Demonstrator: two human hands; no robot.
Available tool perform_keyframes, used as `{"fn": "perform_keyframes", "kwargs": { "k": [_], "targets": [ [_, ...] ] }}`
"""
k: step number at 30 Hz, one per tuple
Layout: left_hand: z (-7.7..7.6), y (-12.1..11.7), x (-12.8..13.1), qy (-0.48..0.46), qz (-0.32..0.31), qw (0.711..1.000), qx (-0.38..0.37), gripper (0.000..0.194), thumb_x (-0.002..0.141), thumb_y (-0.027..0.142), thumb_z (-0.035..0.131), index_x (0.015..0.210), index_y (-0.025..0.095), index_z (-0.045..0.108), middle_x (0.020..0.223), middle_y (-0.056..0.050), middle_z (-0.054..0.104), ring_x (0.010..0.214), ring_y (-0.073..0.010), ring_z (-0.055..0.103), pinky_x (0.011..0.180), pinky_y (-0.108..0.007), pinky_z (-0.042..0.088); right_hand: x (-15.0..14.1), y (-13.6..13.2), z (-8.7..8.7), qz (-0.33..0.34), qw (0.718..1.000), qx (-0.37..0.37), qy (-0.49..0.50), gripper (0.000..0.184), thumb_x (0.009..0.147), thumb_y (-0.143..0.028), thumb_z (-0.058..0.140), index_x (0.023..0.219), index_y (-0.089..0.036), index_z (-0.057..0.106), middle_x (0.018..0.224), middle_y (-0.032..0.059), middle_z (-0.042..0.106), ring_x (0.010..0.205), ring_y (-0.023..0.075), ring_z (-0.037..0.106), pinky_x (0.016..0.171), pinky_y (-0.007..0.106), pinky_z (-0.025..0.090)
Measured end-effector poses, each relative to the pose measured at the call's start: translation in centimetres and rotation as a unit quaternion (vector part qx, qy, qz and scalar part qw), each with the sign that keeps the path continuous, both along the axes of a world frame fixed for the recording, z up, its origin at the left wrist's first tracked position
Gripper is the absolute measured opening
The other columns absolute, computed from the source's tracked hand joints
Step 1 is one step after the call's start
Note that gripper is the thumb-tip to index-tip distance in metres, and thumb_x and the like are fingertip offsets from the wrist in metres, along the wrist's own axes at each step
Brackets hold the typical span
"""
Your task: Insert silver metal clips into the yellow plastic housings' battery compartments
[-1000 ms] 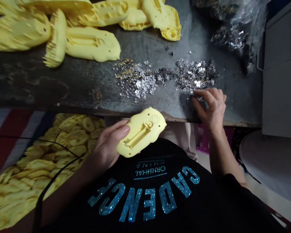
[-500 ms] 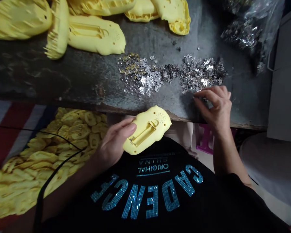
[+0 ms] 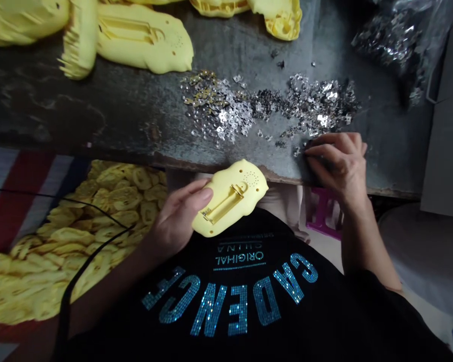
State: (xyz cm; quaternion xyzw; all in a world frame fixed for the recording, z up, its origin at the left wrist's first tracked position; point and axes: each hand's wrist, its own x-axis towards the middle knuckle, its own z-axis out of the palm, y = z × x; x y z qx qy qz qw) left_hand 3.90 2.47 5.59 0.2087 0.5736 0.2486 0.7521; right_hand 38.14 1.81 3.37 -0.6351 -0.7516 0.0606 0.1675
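Observation:
A yellow plastic casing (image 3: 230, 201) with a battery compartment and a ring of small holes is tilted in my left hand (image 3: 183, 211); thumb on top, fingers beneath. Small metal parts sit at the lower-left end of its compartment. My right hand (image 3: 342, 166) is at the table's front edge, thumb and fingertips pinched together just below a pile of small shiny metal contacts (image 3: 320, 105). What the pinch holds, if anything, is too small to make out. A few loose contacts (image 3: 296, 151) lie beside the fingertips. Another pile of metal contacts (image 3: 226, 113) spreads to the left.
More yellow casings (image 3: 145, 37) lie at the back left of the dark table (image 3: 128, 110). A clear plastic bag of metal parts (image 3: 394, 42) rests at the back right. Many yellow casings (image 3: 79, 236) are heaped below the table on the left, with a black cable (image 3: 94, 207) across them.
My right fingers remain pinched and have shifted slightly right. Several contacts now lie scattered between the pile and the table edge. The left hand holds the casing almost unchanged; the view has tilted slightly.

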Motion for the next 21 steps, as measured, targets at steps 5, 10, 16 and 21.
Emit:
{"fn": "perform_keyframes", "kwargs": {
  "k": [5,10,16,21],
  "targets": [
    [-1.6,0.0,-0.5,-0.026,-0.022,0.999,0.01,0.037,0.091,0.045,0.09,0.116,0.019,0.088,0.094,-0.006,0.09,0.068,-0.0227,0.081,0.06,-0.028,0.067,-0.8,-0.1,0.4,-0.048,0.998,0.035,0.009,0.008,0.113,-0.036,0.076,0.113,-0.033,0.083,0.12,0.0055,0.086,0.12,0.0348,0.072,0.102,0.06,0.052],
    [-1.3,-0.4,-0.6,-0.012,-0.029,0.999,0.01,0.035,0.094,0.045,0.086,0.116,0.018,0.089,0.098,-0.008,0.091,0.081,-0.0249,0.086,0.07,-0.026,0.07,-4.3,2.7,-0.6,0.003,1.0,0.028,-0.003,0.013,0.114,-0.04,0.072,0.115,-0.032,0.081,0.119,0.0075,0.083,0.116,0.0354,0.07,0.099,0.06,0.052],
    [-1.1,-0.7,-1.0,-0.043,-0.032,0.998,0.028,0.038,0.093,0.05,0.085,0.115,0.018,0.089,0.095,-0.009,0.09,0.077,-0.0247,0.085,0.067,-0.027,0.069,-5.8,5.9,-1.8,0.026,0.999,-0.04,-0.002,0.016,0.114,-0.043,0.068,0.116,-0.03,0.077,0.119,0.0118,0.074,0.126,0.0409,0.063,0.111,0.071,0.051],
    [-1.0,-0.6,-1.2,-0.043,-0.021,0.998,0.036,0.035,0.093,0.047,0.088,0.115,0.02,0.088,0.092,-0.008,0.088,0.076,-0.0227,0.083,0.067,-0.027,0.069,-6.0,5.1,-1.0,0.063,0.996,-0.064,0.005,0.015,0.114,-0.037,0.067,0.113,-0.03,0.081,0.113,0.0093,0.074,0.122,0.038,0.063,0.111,0.069,0.051]
  ]
}}
